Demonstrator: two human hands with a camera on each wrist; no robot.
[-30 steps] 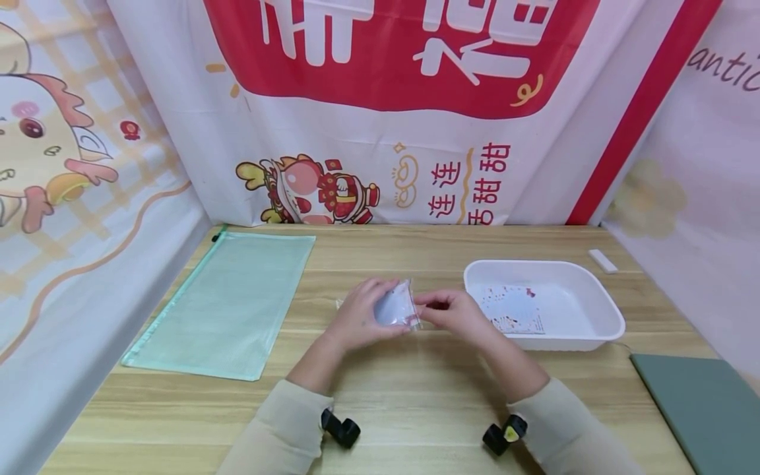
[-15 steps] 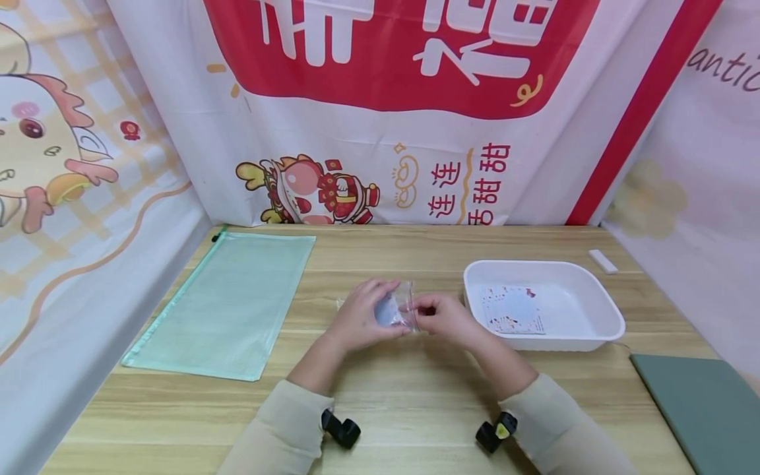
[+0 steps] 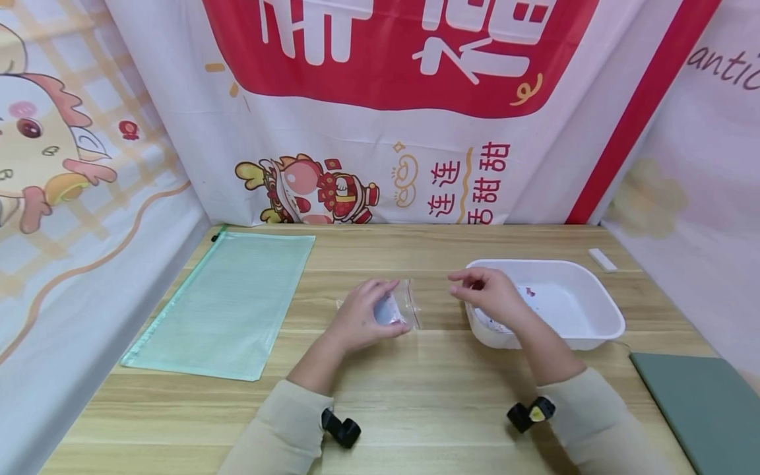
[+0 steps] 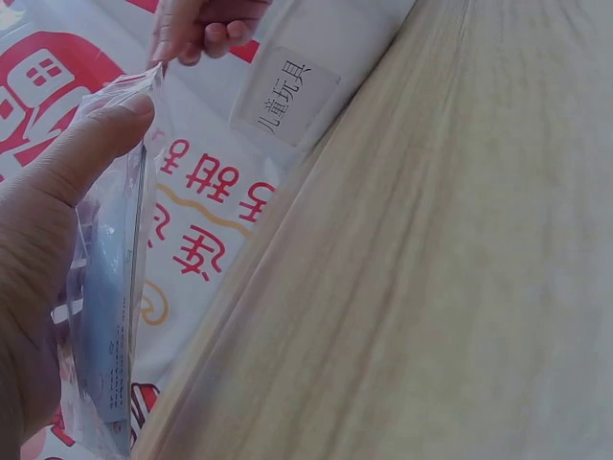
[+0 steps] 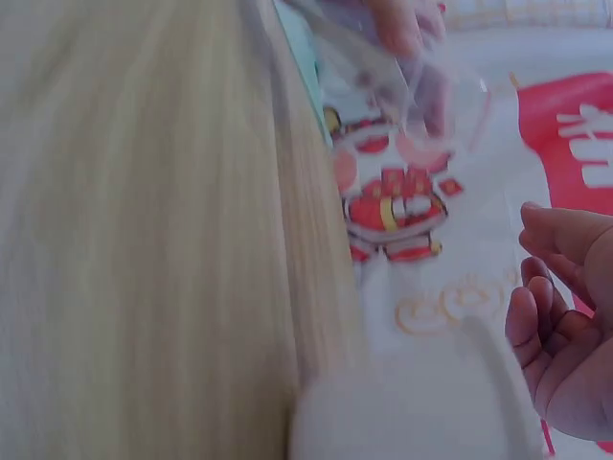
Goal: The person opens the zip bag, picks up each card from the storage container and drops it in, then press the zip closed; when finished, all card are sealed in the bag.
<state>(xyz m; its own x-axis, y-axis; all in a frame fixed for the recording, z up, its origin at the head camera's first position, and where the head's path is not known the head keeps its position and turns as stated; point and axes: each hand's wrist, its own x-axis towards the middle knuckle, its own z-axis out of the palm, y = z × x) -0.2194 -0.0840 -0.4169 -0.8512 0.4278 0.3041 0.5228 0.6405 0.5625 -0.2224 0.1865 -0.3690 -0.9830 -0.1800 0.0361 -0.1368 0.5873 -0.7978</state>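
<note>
My left hand [image 3: 359, 318] grips a small clear zip-seal plastic bag [image 3: 410, 305] with a pale blue, card-like piece inside. In the left wrist view the thumb presses along the side of the bag [image 4: 102, 316], and small print shows on the pale piece. The right hand [image 3: 495, 297] hovers over the left end of a white plastic basin [image 3: 584, 307], apart from the bag. Its fingers are loosely bent with a gap to the thumb, and the right wrist view shows nothing in that hand [image 5: 575, 316]. A printed sheet [image 3: 530, 293] lies in the basin, partly hidden by the right hand.
A mint-green zip pouch [image 3: 222, 307] lies flat at the left of the wooden table [image 3: 410, 409]. Behind the basin is a small white block [image 3: 603, 260]. A dark green board [image 3: 700, 402] lies at the right edge. Printed cloth [image 3: 380, 158] hangs around the table.
My right hand has let go of the bag's edge and moved right, to over the basin. The left hand has stayed in place with the bag.
</note>
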